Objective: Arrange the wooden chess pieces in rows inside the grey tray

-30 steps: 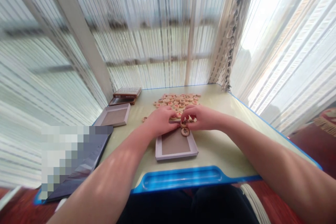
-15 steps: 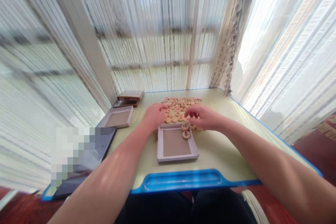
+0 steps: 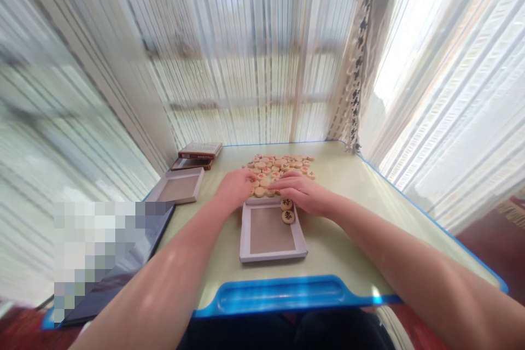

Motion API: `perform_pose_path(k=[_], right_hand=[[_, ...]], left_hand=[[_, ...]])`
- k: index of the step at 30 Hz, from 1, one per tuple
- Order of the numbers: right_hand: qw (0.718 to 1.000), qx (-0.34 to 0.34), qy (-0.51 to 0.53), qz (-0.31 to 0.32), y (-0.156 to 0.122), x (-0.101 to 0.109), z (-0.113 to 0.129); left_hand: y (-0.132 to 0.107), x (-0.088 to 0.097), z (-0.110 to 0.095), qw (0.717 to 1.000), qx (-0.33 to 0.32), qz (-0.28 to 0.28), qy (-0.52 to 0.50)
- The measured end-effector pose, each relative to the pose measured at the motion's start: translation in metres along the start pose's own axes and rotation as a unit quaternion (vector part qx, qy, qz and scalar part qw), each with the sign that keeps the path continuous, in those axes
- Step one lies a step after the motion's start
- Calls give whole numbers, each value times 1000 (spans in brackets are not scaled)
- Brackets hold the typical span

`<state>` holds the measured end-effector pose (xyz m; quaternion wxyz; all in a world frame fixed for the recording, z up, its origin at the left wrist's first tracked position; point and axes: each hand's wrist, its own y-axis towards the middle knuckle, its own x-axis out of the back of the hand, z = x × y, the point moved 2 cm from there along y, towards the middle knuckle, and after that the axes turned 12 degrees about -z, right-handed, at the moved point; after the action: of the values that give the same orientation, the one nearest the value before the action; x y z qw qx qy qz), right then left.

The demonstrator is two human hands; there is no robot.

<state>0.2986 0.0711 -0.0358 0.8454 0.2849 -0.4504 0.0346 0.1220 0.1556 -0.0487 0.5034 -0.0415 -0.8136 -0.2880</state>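
Many round wooden Chinese chess pieces (image 3: 261,165) with red or black characters lie spread on the pale tabletop (image 3: 348,240). At the left edge of the spread is my left hand (image 3: 234,188), its fingers loosely curved against the nearest pieces and nothing visibly gripped. From the right, my right hand (image 3: 305,192) lies low over the front pieces with its fingers stretched out, hiding some of them. In front of both hands stands a shallow white box (image 3: 274,257). Two black-character chess pieces (image 3: 288,217) sit at its far right corner.
A second shallow box (image 3: 192,197) lies to the left, with a stack of brown boxes or books (image 3: 200,150) behind it. A dark flat device (image 3: 159,229), partly pixelated, rests at the left edge. The table has a blue rim with a moulded tray (image 3: 283,287). String curtains (image 3: 246,65) hang behind.
My right hand has swept left across the front pieces, its fingers now straighter and flatter. My left hand stays by the left side of the pieces. The view has shifted slightly.
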Motion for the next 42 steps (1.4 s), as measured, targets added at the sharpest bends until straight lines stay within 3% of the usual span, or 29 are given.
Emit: perform_pose_path(k=[3,7,13,15,19,23,26,28,31,34,42], right_hand=[[999,26,-18,25,1,1,2],[999,-7,-47,18,1,8,-8],[998,-29,-61,-17,-1,7,-20],[996,-30,-76,-27,0,6,-23],[993,-20,-113,-39,2,7,-23],[994,1,-103,-40,1,6,-22],[995,23,-98,-22,0,2,-24],[994,35,-104,-12,-1,1,-26],[993,46,-105,-1,-2,1,-26],[993,45,-106,18,-2,2,-22],[991,48,-125,23,-2,6,-11]], left_hand=[[1,0,-4,1000,0,-12,-1],[-1,1,-12,999,-18,-4,-49],[-2,-1,-6,989,35,17,-146],[-1,-4,2,975,82,1,-205],[1,-8,14,907,212,-90,-352],[2,-13,13,894,253,-46,-366],[2,-12,8,908,223,-27,-354],[1,-7,4,935,173,-41,-308],[-3,1,-5,978,38,-40,-199],[-7,3,-13,988,-70,-13,-134],[-10,3,-15,992,-106,29,-55]])
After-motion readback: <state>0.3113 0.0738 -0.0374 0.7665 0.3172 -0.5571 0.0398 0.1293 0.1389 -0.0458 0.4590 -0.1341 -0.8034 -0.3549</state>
